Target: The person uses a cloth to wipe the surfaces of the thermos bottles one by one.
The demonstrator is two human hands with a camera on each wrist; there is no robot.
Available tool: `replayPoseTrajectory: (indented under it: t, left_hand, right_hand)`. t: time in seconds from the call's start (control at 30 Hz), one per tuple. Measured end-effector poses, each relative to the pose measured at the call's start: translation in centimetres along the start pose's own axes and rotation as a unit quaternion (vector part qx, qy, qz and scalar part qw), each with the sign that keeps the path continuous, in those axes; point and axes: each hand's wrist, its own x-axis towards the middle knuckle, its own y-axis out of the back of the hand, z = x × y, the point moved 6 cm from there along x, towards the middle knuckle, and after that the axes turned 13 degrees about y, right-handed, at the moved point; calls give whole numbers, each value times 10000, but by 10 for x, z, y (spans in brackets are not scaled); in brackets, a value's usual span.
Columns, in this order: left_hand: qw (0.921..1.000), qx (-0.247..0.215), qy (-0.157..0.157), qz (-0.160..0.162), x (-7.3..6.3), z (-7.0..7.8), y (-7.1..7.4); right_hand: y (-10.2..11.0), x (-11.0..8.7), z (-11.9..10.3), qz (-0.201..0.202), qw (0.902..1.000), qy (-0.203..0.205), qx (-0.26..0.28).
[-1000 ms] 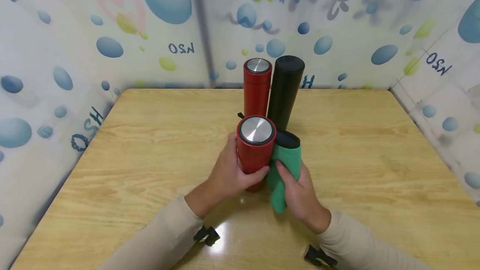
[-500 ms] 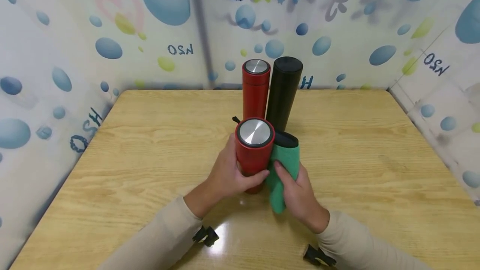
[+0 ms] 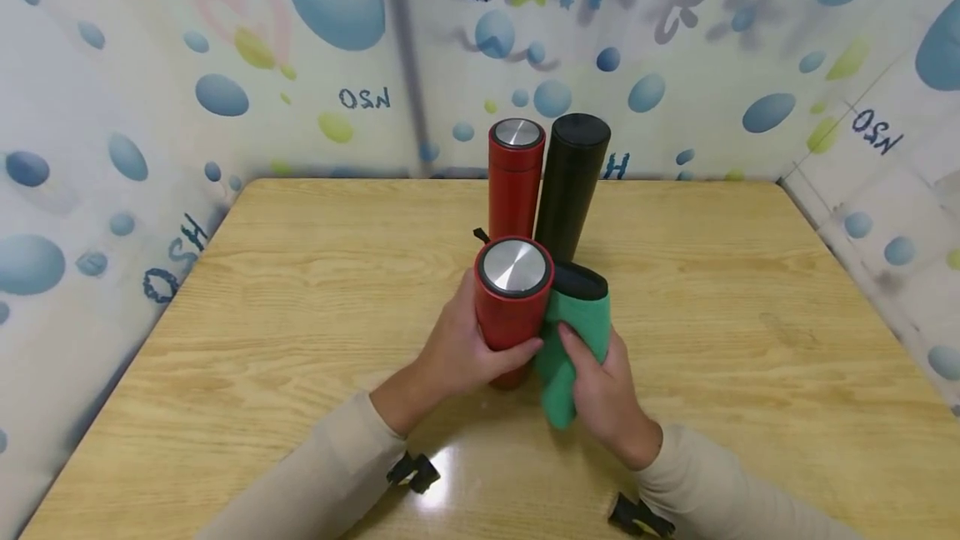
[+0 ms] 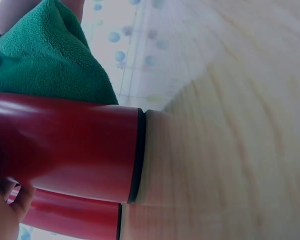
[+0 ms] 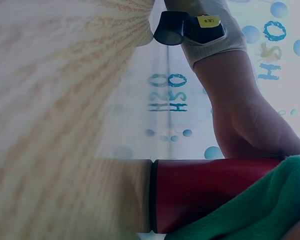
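A red thermos (image 3: 513, 315) with a shiny silver lid stands upright at the middle of the table. My left hand (image 3: 457, 348) grips it from the left, thumb across its front. On its right side, my right hand (image 3: 606, 390) holds a green cloth (image 3: 573, 357) against the wall, thumb on top. A black oval shape (image 3: 581, 280) shows above the cloth; I cannot tell what it belongs to. In the left wrist view, the cloth (image 4: 55, 55) lies along the red thermos (image 4: 75, 145), whose base meets the table. The right wrist view shows the cloth (image 5: 260, 210) partly covering the thermos.
Just behind stand a second red thermos (image 3: 515, 186) with a silver lid and a tall black bottle (image 3: 573, 186). A small black strap (image 3: 481, 234) pokes out beside the front thermos. The wooden table (image 3: 315, 273) ends at a patterned wall covering (image 3: 300, 132).
The cloth and my right hand have shifted slightly right along the thermos's side. My left hand keeps its grip, and the bottles behind stay where they were.
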Motion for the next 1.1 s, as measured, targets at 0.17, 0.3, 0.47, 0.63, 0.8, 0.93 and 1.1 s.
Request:
replayPoseTrajectory:
  t: [0.17, 0.3, 0.47, 0.63, 0.8, 0.93, 1.1]
  left_hand:
    - [10000, -73, 44, -14, 1, 1, 0]
    - [9999, -45, 92, 9, -2, -1, 0]
    - [9999, -10, 115, 61, -2, -2, 0]
    - [9999, 16, 111, 45, -2, -2, -2]
    - [10000, -22, 66, -29, 0, 2, -1]
    - [10000, 17, 50, 2, 1, 4, 0]
    - [9999, 1, 113, 9, 0, 2, -1]
  right_hand:
    - [-1, 0, 0, -43, 9999, 37, 111]
    - [-4, -1, 3, -190, 9996, -152, 171]
    - [-5, 0, 2, -237, 9996, -79, 104]
    - [-3, -3, -1, -108, 9997, 191, 66]
    - [0, -3, -7, 23, 9981, 609, 128]
    - [0, -2, -8, -31, 9975, 691, 114]
    - [-2, -1, -5, -169, 9987, 467, 131]
